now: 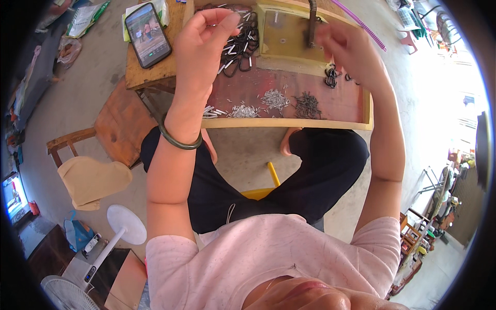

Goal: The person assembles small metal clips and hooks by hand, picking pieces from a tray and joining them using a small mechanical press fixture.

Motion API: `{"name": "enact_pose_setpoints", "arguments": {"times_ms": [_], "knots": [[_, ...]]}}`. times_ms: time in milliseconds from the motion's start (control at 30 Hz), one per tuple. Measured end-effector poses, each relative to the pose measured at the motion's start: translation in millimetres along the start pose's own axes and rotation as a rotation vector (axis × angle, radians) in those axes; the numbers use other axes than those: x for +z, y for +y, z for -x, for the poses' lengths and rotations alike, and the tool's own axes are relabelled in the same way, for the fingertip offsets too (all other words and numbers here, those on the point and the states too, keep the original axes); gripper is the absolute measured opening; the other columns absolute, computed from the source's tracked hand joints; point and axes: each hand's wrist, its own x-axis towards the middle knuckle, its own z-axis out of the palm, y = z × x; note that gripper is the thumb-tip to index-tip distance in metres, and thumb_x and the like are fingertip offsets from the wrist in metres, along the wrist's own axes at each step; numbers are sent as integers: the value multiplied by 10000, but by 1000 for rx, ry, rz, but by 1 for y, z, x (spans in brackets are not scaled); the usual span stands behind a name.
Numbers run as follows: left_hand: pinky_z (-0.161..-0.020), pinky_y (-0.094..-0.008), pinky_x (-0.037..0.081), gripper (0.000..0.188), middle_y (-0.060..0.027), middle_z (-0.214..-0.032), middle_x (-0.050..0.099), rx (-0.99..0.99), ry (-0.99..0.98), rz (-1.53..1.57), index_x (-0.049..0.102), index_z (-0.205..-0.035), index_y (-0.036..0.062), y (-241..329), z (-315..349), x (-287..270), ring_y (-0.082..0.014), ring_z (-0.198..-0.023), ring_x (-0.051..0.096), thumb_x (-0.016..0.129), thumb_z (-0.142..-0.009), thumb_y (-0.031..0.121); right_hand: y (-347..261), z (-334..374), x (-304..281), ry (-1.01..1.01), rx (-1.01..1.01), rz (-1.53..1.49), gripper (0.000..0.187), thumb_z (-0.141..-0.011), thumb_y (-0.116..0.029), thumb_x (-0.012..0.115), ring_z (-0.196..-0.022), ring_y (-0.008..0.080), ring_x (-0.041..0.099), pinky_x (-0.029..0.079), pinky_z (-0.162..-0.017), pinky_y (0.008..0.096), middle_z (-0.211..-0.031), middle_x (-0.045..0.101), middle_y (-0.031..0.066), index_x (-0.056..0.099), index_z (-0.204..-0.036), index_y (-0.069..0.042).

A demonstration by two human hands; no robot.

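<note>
Black loops (249, 39) lie near the curled left hand (202, 49) and right hand (354, 54) (can't tell what either grips).

Black carabiners (250, 39) with silvery bars, heaped loosely in wooden tray (289, 123); smaller cluster of black clips (331, 76) farther right; dark lever bar (312, 26) over yellowish plate (281, 40).

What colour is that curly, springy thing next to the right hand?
Purple; the curly thing shows in the head view.

A lit phone (148, 35) lies at upper left — below it, a wooden chair (121, 119), blue bag (78, 232) and white fan (91, 272).
</note>
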Motion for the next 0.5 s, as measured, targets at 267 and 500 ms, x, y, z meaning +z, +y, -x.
{"name": "enact_pose_setpoints", "arguments": {"times_ms": [267,500], "knots": [[-797,-219,438,256,5,-1016,707,19,-80,-1,703,-1126,46,-4,3,19,-76,-936,669,743,-973,247,109,53,23,145,-87,412,200,-893,-71,694,-848,315,715,550,-753,423,-945,707,86,720,-1084,-122],[-783,-223,443,237,15,-1013,709,37,-117,8,706,-1122,50,-10,3,26,-76,-923,676,741,-977,234,110,57,23,110,-212,317,165,-881,4,657,-848,276,674,534,-739,388,-981,644,80,660,-1033,-60]]}}
